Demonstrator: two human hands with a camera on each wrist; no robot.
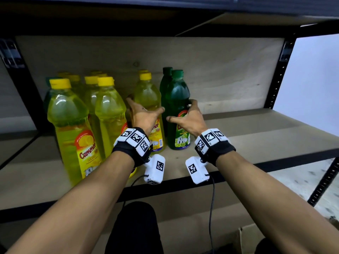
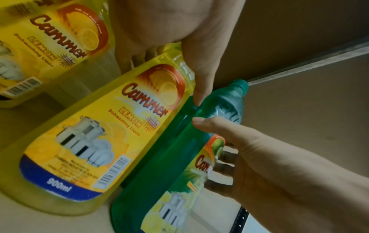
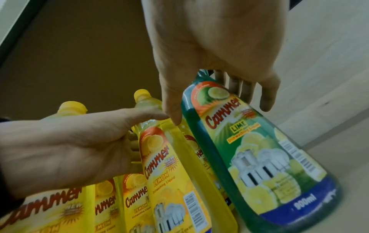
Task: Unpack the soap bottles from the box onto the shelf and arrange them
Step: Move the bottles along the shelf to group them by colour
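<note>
Head view is showing the arranging step in progress: two soap bottles are standing side by side on the shelf (image 1: 256, 125), and a hand is working each one. The left hand (image 1: 145, 116) is curling round the lemon bottle (image 1: 148, 99), fingers behind it and thumb across the front. The right hand (image 1: 189, 118) is cupping the lime bottle (image 1: 177, 99) the same way, fingers round its far side, thumb lying near the label. The two bottles are nearly touching, both upright and capped.

By my reading, the pair is being set beside the row, so the next move is calling for a small nudge to line them up, then a clean letting go without tipping either.

Both bottles are looking full, yellow liquid in one and green in the other. To the left, more lemon bottles (image 1: 71, 116) are crowding together, equally full. A second green bottle (image 1: 166, 83) is standing behind. Only a cardboard corner of what may be the box (image 1: 247, 235) is showing below; its contents are hidden.
</note>
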